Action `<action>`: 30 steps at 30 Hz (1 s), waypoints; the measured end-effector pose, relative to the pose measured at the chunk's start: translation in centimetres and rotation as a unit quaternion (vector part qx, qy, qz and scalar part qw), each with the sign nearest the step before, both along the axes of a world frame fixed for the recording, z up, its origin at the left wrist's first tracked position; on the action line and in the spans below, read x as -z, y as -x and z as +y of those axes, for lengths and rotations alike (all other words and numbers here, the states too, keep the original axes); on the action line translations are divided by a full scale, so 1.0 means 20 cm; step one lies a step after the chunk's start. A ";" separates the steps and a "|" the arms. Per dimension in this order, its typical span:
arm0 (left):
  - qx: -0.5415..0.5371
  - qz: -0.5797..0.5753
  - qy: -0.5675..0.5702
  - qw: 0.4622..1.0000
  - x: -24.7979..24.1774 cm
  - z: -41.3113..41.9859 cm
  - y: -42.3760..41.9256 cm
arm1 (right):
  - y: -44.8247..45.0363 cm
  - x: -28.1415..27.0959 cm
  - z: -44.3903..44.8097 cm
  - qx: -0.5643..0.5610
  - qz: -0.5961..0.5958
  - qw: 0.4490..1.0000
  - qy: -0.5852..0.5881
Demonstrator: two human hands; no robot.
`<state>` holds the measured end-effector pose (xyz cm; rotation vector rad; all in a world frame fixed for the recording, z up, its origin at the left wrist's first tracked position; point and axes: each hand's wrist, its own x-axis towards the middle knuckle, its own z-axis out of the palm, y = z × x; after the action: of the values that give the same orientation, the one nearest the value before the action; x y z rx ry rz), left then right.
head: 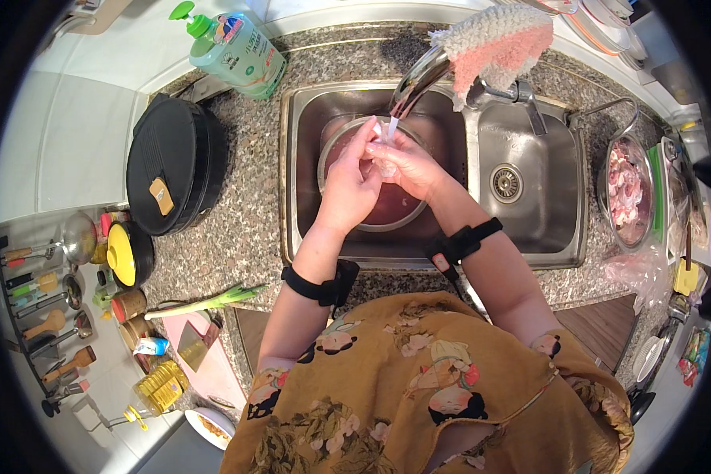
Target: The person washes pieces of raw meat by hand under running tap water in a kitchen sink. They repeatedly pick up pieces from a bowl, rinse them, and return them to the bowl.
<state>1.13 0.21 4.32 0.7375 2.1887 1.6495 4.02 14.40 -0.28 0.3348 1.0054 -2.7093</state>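
Observation:
My left hand and my right hand are together under the stream of the chrome faucet, over the left sink basin. Between them they hold a wet, pale, translucent piece, perhaps raw meat; the fingers partly cover it. Below the hands, a round metal bowl of reddish water stands in the basin. At the right of the sink, raw meat pieces lie in a metal strainer or bowl.
A black lidded pan and a green soap bottle stand left of the sink. A cleaver rests on a pink cutting board, near a green onion. A pink-and-white cloth hangs over the faucet. The right basin adjoins.

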 end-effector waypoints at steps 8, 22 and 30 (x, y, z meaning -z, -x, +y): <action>-0.137 -0.224 -0.184 0.947 0.05 -0.07 0.04 | -0.02 -0.02 0.03 0.029 0.046 0.998 -0.030; -0.020 -0.413 -0.196 0.889 0.10 -0.02 0.08 | -0.02 0.02 0.05 -0.011 0.086 0.979 -0.184; 0.057 -0.632 -0.314 0.706 0.21 -0.02 0.11 | -0.03 0.01 0.06 -0.058 0.060 0.997 -0.003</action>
<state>-1.11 -0.16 0.06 -0.2161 0.5871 1.8980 4.58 15.50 -0.54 0.1117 1.0318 -2.6482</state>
